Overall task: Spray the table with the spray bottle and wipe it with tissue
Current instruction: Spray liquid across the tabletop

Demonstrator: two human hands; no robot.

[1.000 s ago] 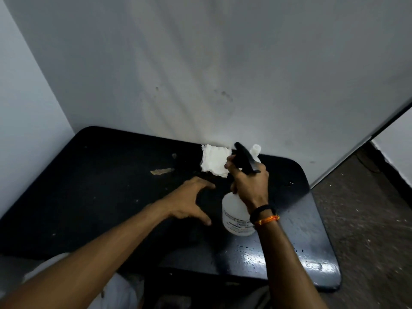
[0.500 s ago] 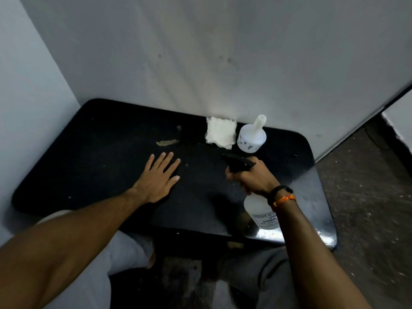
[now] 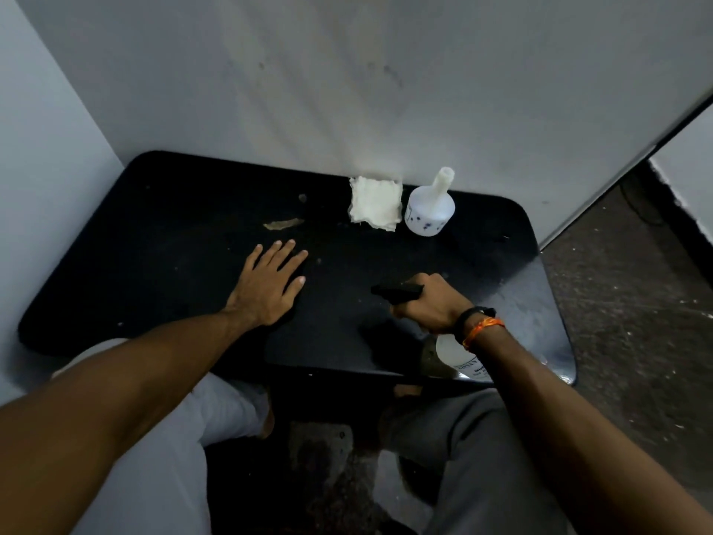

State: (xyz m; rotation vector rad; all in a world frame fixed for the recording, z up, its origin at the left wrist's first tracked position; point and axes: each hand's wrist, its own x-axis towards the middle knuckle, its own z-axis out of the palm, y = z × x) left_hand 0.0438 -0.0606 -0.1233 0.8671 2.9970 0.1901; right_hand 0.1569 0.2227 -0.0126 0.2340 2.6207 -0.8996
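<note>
So this is the spraying part. The right hand (image 3: 432, 303) is wrapped tight around the neck of the spray bottle (image 3: 459, 357), black nozzle pointing left across the table (image 3: 154, 241), with the bottle's body down at the lower right edge of the tabletop. The left hand (image 3: 270, 283) is just lying flat and open on the table in the middle of the frame, holding nothing.

To do this well I'd aim the nozzle at the crusty tan smear (image 3: 283, 223) just above the left hand's fingertips, and slide that hand out of the way first so it doesn't get misted. A few short pulls beat soaking everything, since the right side of the table already looks shiny and wet.

The tissue (image 3: 376, 202) is a small folded stack at the upper middle, against the wall, untouched, so the wiping isn't started.

Containers: the spray bottle is see-through white, and I honestly can't tell the liquid level because the wrist covers it. A second white bottle (image 3: 430, 210) stands just beside the tissue, no cap on, contents not visible.
</note>
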